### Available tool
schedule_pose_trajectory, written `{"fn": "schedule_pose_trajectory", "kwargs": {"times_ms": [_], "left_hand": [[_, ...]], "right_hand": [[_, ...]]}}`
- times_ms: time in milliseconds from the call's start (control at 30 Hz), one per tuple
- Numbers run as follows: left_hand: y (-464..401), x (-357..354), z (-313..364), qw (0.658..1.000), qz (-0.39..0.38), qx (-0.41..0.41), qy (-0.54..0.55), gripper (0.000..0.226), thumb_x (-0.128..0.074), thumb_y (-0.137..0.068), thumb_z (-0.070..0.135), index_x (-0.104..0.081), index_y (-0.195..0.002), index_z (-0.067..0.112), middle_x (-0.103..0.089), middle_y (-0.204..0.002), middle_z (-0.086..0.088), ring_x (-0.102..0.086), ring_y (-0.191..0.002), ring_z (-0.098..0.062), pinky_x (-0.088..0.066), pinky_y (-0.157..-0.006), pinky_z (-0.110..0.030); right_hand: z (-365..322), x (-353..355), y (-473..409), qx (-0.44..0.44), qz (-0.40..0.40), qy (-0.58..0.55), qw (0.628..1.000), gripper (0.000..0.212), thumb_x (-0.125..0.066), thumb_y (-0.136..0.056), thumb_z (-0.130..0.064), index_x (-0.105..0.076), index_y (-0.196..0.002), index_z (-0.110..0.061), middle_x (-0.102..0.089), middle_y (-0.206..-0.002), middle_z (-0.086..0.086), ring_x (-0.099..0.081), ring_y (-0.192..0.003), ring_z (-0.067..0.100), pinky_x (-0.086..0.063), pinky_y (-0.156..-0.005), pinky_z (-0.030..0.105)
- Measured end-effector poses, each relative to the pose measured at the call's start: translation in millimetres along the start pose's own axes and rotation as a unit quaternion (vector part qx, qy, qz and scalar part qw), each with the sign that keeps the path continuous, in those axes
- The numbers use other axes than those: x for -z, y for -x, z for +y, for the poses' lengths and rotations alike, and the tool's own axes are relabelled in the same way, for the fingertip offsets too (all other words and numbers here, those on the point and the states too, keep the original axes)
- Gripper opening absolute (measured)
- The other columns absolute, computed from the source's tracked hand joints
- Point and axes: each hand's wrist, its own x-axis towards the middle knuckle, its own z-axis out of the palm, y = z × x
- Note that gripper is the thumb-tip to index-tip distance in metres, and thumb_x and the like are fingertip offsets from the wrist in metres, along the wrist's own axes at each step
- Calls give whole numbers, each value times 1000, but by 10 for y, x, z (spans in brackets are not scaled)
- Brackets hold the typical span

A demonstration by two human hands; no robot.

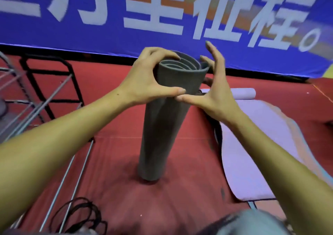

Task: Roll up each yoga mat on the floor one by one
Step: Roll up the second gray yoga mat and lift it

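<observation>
A grey yoga mat, rolled into a tube, stands upright on the red floor in the middle of the view. My left hand curls round its top from the left, fingers over the rim and thumb across the front. My right hand is at the top's right side with its fingers spread and straight, thumb tip meeting my left thumb. A purple mat lies unrolled on the floor to the right, and its far end is curled into a small roll.
A metal rack with black and silver bars stands at the left. Black cords lie coiled on the floor at the lower left. A blue banner with white characters runs along the back wall. A patch of grey clothing shows at the bottom edge.
</observation>
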Motion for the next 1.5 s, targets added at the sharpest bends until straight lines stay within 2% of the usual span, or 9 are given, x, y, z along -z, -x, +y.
{"fn": "schedule_pose_trajectory", "kwargs": {"times_ms": [167, 433, 567, 733, 933, 1167, 1267, 1367, 1500], "left_hand": [[419, -167, -218, 997, -54, 46, -2, 83, -94, -62, 58, -62, -135, 34, -58, -138, 2, -51, -132, -9, -42, -114, -34], [417, -123, -170, 997, -55, 51, -24, 73, -95, -62, 53, -67, -125, 28, -67, -121, 7, -60, -114, -12, -50, -101, -37], [251, -12, -158, 996, -60, 57, -14, 80, -95, -62, 56, -65, -133, 34, -65, -132, 13, -58, -123, -5, -47, -102, -25], [469, -211, -280, 988, -126, 92, -12, 89, -96, -62, 51, -55, -139, 35, -63, -139, 11, -59, -128, -10, -47, -110, -39], [500, -265, -202, 991, -100, 89, -3, 65, -95, -65, 46, -59, -115, 29, -71, -109, 9, -66, -102, -14, -54, -92, -41], [449, -333, -134, 998, 9, 36, -53, 57, -85, -66, 58, -57, -108, 31, -59, -112, 11, -60, -99, -18, -54, -79, -45], [478, -564, -236, 995, 19, 51, -86, 58, -81, -67, 64, -56, -105, 29, -51, -135, 7, -62, -110, -24, -56, -78, -43], [768, -946, -477, 986, -64, 87, -127, 48, -82, -69, 50, -54, -100, 26, -35, -150, -1, -64, -112, -35, -57, -73, -46], [1308, -1236, -690, 968, -161, 125, -144, 54, -87, -65, 36, -51, -104, 27, -26, -148, -7, -60, -116, -41, -57, -73, -44]], "right_hand": [[223, -160, 204, 5, -120, 89, 989, 84, -96, -73, -32, -53, -144, -22, -51, -147, 1, -48, -140, 16, -52, -108, 41], [166, -138, 184, -1, -86, 74, 994, 70, -96, -73, -28, -61, -134, -21, -64, -133, -10, -62, -123, 9, -57, -97, 37], [213, -48, 48, 17, -85, 91, 992, 87, -91, -74, -47, -52, -150, -32, -51, -151, -3, -49, -141, 14, -55, -105, 43], [370, -130, 232, -42, -188, 89, 977, 102, -90, -78, -46, -30, -161, -39, -43, -160, -6, -47, -144, 10, -49, -113, 43], [243, -178, 329, -27, -112, 144, 983, 69, -88, -82, -41, -50, -136, -24, -63, -121, -13, -58, -100, -1, -49, -94, 29], [202, -112, 212, 19, -6, 234, 972, 68, -90, -73, -40, -57, -131, -35, -52, -140, -10, -58, -116, 17, -53, -92, 40], [280, -294, 185, -71, 8, 151, 986, 68, -84, -61, -31, -63, -126, -29, -57, -136, -2, -55, -123, 18, -51, -103, 36], [480, -625, 318, -297, 40, -76, 951, 38, -79, -71, -30, -69, -105, -18, -71, -102, -6, -67, -97, 16, -60, -88, 43], [862, -924, 673, -350, 61, 58, 933, 40, -84, -82, -26, -52, -102, -17, -65, -101, 4, -61, -92, 22, -45, -78, 36]]}}
